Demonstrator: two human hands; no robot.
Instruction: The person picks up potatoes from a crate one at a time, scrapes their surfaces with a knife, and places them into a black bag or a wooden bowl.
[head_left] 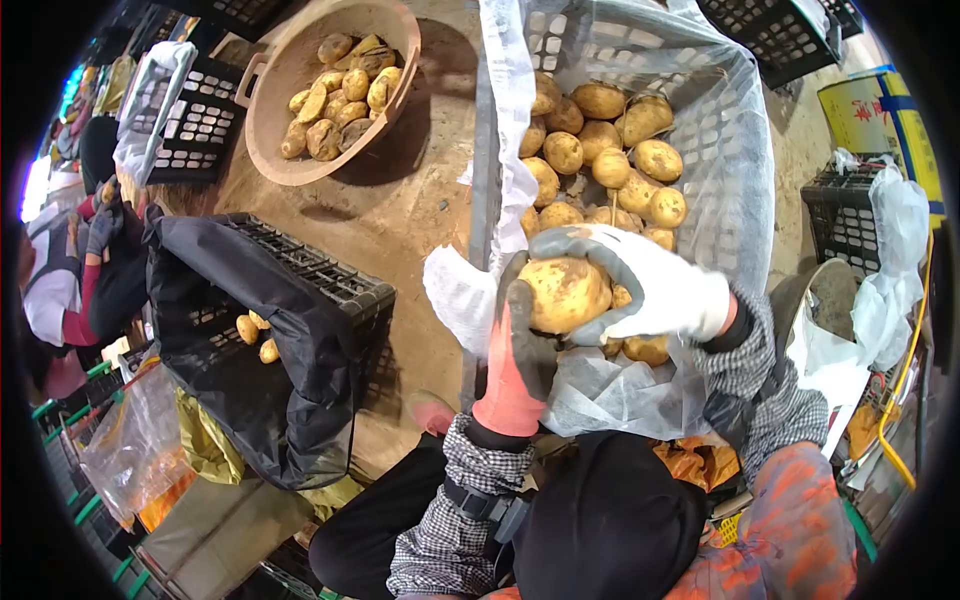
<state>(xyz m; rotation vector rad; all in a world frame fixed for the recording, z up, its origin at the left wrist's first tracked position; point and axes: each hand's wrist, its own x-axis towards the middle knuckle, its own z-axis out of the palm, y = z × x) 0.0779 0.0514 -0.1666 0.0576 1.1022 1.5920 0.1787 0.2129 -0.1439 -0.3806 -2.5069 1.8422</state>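
The grey-tipped fingers (560, 243) of the gloved right hand (660, 288) curl over the top and far side of a potato (565, 293). The dark thumb (520, 312) of the red-gloved left hand (512, 375) presses on its near left side, so both hands are closed around it. The potato is held just above the near edge of a crate (735, 140) lined with white mesh, over the pile of potatoes (600, 150) that fills it. A loose flap of the white liner (455, 290) hangs just left of the hands. Checked sleeves (450, 520) run back from both wrists to the person's body at the bottom edge. To the left, well apart, stands a black crate (335, 272) with a black liner, a few small potatoes (255, 335) in it. Farther off, a round tan basin (262, 135) holds more potatoes. Another person (90, 260) crouches at the far left edge.
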